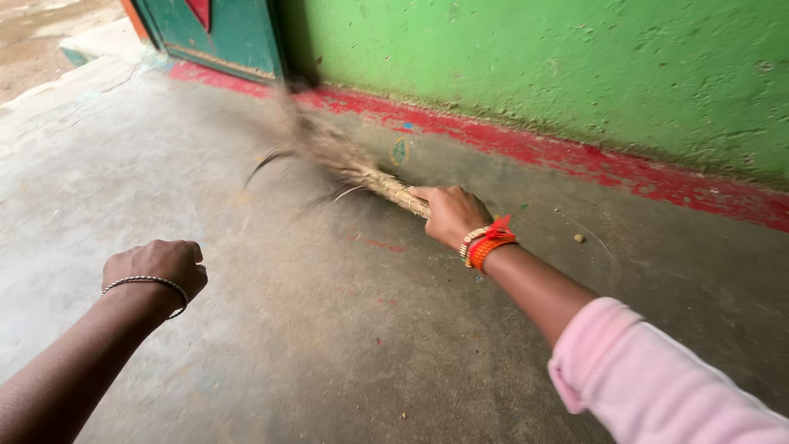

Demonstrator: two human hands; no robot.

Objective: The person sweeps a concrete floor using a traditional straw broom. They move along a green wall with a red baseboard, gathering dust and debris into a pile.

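Seen from above, looking down at a bare concrete floor (345,329). Right hand (450,215) wrapped tight around the bound handle of a grass broom (362,168), fingers closed on it; beads and orange thread at the wrist, pink sleeve behind. Broom reaching ahead and to the left of that hand, bristles blurred with motion just short of a teal door (230,33) and the red painted strip (526,148) under a green wall (575,66). Left hand (160,267) curled into a loose fist, holding nothing, well apart to the left, thin metal bangle at the wrist. Likely risks: bristles striking the door or wall and scattering dust back; a small pebble (579,238) lying right of the broom hand, easily missed; dry strands breaking off with a hard swing.
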